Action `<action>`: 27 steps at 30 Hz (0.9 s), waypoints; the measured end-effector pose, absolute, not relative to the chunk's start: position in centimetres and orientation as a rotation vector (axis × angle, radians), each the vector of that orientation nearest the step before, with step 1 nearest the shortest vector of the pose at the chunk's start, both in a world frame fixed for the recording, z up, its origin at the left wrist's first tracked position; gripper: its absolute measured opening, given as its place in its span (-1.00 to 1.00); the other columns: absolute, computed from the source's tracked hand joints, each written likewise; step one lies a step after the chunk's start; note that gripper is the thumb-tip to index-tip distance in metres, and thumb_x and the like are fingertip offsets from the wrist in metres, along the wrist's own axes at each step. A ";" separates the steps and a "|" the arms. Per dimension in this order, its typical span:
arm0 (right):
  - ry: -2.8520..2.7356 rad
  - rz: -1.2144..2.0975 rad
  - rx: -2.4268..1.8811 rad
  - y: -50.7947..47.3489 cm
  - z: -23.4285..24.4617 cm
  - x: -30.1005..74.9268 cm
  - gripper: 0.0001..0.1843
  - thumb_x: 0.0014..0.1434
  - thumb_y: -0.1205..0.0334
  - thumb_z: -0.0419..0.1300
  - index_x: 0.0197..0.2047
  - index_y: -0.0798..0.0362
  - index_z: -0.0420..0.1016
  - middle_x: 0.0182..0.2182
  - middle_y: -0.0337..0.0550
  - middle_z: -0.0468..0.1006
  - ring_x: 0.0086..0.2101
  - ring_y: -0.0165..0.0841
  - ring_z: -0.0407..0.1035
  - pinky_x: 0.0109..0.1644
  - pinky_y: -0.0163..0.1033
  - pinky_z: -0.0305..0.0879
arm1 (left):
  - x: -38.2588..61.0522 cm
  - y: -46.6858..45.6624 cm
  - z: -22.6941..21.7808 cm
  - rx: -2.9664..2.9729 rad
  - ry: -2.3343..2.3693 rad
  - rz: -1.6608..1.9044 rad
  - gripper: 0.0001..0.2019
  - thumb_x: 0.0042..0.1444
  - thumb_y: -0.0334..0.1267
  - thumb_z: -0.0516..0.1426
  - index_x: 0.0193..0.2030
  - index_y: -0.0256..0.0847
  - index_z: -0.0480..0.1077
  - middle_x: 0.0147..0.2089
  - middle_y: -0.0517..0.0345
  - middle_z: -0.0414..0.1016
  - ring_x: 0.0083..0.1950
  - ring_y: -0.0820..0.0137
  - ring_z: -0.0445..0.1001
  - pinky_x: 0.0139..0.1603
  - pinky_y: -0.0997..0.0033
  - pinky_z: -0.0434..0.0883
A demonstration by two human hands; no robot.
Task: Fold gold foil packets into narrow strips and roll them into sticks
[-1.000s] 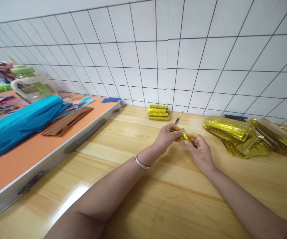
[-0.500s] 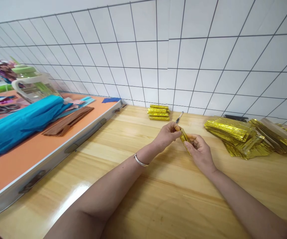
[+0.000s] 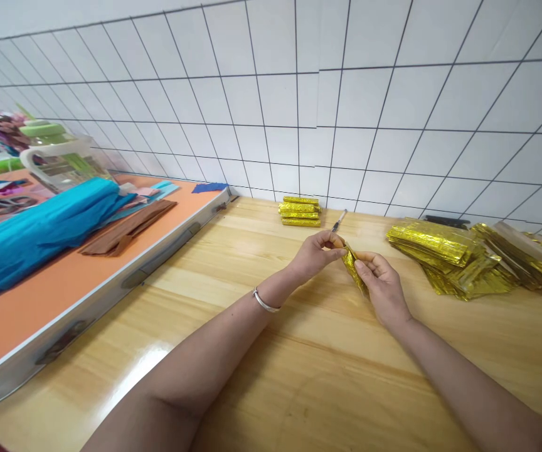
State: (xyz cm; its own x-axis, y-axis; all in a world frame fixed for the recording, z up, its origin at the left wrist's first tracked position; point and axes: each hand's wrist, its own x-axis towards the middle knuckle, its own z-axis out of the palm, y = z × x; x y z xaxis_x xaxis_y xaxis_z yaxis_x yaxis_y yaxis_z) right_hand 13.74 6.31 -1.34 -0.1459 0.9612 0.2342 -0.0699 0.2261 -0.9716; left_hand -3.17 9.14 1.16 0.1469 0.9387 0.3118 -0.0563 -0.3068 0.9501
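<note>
A narrow strip of gold foil (image 3: 356,274) is held above the wooden table between both my hands. My left hand (image 3: 318,254), with a silver bangle at the wrist, pinches its upper end. Along its right side, the thumb and fingers of my right hand (image 3: 381,284) grip the strip. Just beyond my left fingers lies a thin pen-like tool (image 3: 339,220). Several gold foil rolls (image 3: 300,211) are stacked by the wall. To the right, flat gold foil strips (image 3: 433,243) lie in a loose pile.
On the left, an orange board (image 3: 64,280) with a metal edge holds turquoise paper (image 3: 49,229), brown paper (image 3: 130,230), scissors (image 3: 10,204) and a green-lidded bottle (image 3: 42,130). A black object (image 3: 446,221) lies behind the foil pile. White tiles (image 3: 275,100) back the table.
The foil strip has turned so more of its broad face shows. My right hand has shifted slightly right along it, while my left hand stays nearly in place.
</note>
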 end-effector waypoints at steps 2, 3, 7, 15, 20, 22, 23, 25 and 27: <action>-1.356 1.194 -0.903 6.4 -1.5 13.7 -0.72 0.12 0.08 0.22 -0.11 -0.01 0.42 -0.23 -0.17 0.55 -0.26 -0.37 0.40 -0.17 -0.25 0.28 | -3.3 9.4 0.9 1.511 0.890 1.339 -0.84 -0.06 -0.29 0.26 -0.40 -0.30 0.37 -0.21 0.13 0.42 -0.18 0.47 0.37 -0.10 0.45 0.30; -1.351 1.202 -0.899 6.4 -1.5 13.7 -0.72 0.12 0.08 0.22 -0.11 -0.01 0.42 -0.23 -0.17 0.55 -0.26 -0.37 0.40 -0.17 -0.25 0.29 | -3.4 9.6 0.7 1.515 0.886 1.343 -0.84 -0.07 -0.29 0.26 -0.40 -0.30 0.38 -0.21 0.13 0.42 -0.17 0.47 0.37 -0.09 0.44 0.30; -1.362 1.191 -0.905 6.4 -1.5 13.6 -0.71 0.12 0.08 0.22 -0.11 -0.01 0.42 -0.21 -0.15 0.55 -0.24 -0.36 0.40 -0.15 -0.24 0.29 | -3.4 9.7 0.6 1.505 0.896 1.333 -0.83 -0.07 -0.28 0.27 -0.40 -0.30 0.37 -0.23 0.14 0.43 -0.19 0.47 0.37 -0.10 0.44 0.30; -1.385 1.154 -0.923 6.2 -1.3 13.5 -0.71 0.13 0.05 0.20 -0.10 -0.02 0.41 -0.18 -0.14 0.54 -0.19 -0.32 0.41 -0.10 -0.19 0.30 | -3.1 9.2 0.8 1.456 0.987 1.297 -0.82 -0.04 -0.25 0.23 -0.41 -0.30 0.33 -0.31 0.16 0.43 -0.32 0.53 0.33 -0.27 0.52 0.27; -1.436 1.106 -0.941 6.0 -1.1 13.5 -0.70 0.15 0.03 0.17 -0.09 -0.01 0.40 -0.19 -0.13 0.54 -0.19 -0.30 0.40 -0.10 -0.17 0.30 | -3.0 8.9 1.1 1.402 1.051 1.275 -0.82 -0.07 -0.27 0.23 -0.43 -0.28 0.29 -0.39 0.22 0.39 -0.38 0.56 0.30 -0.35 0.55 0.23; -1.475 1.069 -0.938 6.0 -1.0 13.4 -0.70 0.15 0.04 0.17 -0.09 0.00 0.40 -0.21 -0.13 0.54 -0.21 -0.31 0.40 -0.11 -0.17 0.30 | -2.9 8.7 1.5 1.392 1.064 1.257 -0.82 -0.05 -0.27 0.21 -0.44 -0.28 0.28 -0.41 0.23 0.38 -0.40 0.56 0.29 -0.40 0.57 0.20; -1.496 1.051 -0.936 6.0 -1.0 13.4 -0.70 0.15 0.04 0.17 -0.09 0.00 0.40 -0.22 -0.14 0.53 -0.22 -0.32 0.39 -0.12 -0.18 0.30 | -2.9 8.5 1.6 1.391 1.055 1.248 -0.83 -0.03 -0.26 0.20 -0.44 -0.28 0.27 -0.40 0.22 0.38 -0.40 0.56 0.29 -0.41 0.57 0.18; -1.531 1.020 -0.934 6.0 -1.1 13.4 -0.69 0.15 0.05 0.17 -0.07 -0.01 0.39 -0.22 -0.14 0.52 -0.23 -0.32 0.39 -0.13 -0.18 0.31 | -2.8 8.3 1.9 1.387 1.024 1.232 -0.83 0.00 -0.25 0.18 -0.45 -0.28 0.26 -0.38 0.20 0.38 -0.40 0.56 0.29 -0.44 0.57 0.17; -1.564 1.001 -0.941 6.0 -1.4 13.4 -0.67 0.15 0.05 0.17 -0.05 -0.02 0.38 -0.21 -0.13 0.52 -0.21 -0.30 0.39 -0.12 -0.15 0.32 | -2.7 8.1 2.1 1.380 1.016 1.223 -0.84 0.00 -0.28 0.17 -0.45 -0.28 0.26 -0.35 0.19 0.39 -0.40 0.57 0.29 -0.44 0.57 0.17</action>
State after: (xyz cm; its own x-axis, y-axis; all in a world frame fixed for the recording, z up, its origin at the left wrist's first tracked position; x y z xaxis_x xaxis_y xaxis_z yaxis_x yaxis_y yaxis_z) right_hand 13.40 6.04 -1.38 -0.1841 0.9252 0.3318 0.0863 0.3515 -0.9322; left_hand -2.73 8.08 2.08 0.1391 0.9774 0.1594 -0.0224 -0.1578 0.9872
